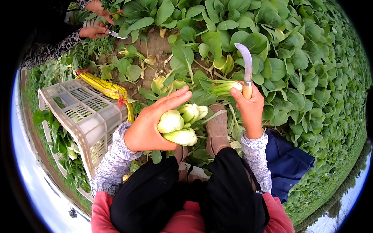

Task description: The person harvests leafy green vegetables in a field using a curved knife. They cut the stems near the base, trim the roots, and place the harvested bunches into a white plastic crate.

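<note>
Several heads of bok choy [172,121] are cradled in my left hand [148,125], their pale cut bases facing up and towards the right. My right hand [251,107] grips the wooden handle of a curved harvesting knife [246,59], its blade standing up and away from me. That same hand also holds one more bok choy [224,88], its white base at my fingers and its leaves pointing left. Loose leaves and trimmed stalks lie on the soil [157,43] beyond and between my hands. My shoe [218,125] is planted just below the single bok choy.
On the left a white slatted plastic crate [90,122] lies on its side with bok choy [62,139] in it. A yellow bundle [103,87] rests against it. Another person's hand [94,31] holds a knife [116,35] at upper left. Dark blue cloth [285,160] lies right; growing bok choy [303,58] stands beyond.
</note>
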Demonstrator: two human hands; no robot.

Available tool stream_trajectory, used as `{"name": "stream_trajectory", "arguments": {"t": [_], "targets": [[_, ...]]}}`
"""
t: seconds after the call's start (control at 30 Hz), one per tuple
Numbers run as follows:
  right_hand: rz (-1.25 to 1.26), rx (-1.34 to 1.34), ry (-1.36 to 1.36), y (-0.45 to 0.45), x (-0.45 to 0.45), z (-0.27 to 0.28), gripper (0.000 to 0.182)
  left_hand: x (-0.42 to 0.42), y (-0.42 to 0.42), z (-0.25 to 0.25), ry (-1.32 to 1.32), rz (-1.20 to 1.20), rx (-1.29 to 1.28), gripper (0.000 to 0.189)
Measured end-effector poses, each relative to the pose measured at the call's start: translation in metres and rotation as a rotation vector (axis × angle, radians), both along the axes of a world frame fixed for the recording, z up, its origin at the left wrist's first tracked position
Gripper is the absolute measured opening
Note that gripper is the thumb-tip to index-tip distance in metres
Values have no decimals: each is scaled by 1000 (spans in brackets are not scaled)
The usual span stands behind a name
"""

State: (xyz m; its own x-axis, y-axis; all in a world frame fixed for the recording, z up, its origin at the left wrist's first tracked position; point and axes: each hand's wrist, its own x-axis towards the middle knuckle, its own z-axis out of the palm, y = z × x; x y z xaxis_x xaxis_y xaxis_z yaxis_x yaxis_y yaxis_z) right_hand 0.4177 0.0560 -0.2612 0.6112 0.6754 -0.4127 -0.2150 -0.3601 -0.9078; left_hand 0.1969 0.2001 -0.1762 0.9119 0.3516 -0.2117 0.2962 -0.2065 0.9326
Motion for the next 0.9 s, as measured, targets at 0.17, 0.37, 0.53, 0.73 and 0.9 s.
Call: {"name": "stream_trajectory", "arguments": {"t": [0.17, 0.37, 0.53, 0.73, 0.9], "targets": [[229, -16, 105, 12, -11, 25, 31, 0, 17, 3, -86, 300, -563, 91], [313, 20, 452, 18, -27, 44, 41, 9, 2, -34, -200, 255, -884, 99], [325, -81, 409, 7, -27, 33, 36, 17, -4, -36, -65, 225, -821, 91], [376, -160, 182, -2, -23, -7, 22, 34, 17, -24, 117, -74, -175, 78], [450, -280, -282, 2, -8, -31, 29, 45, 34, -32, 214, -283, 554, 69]]}}
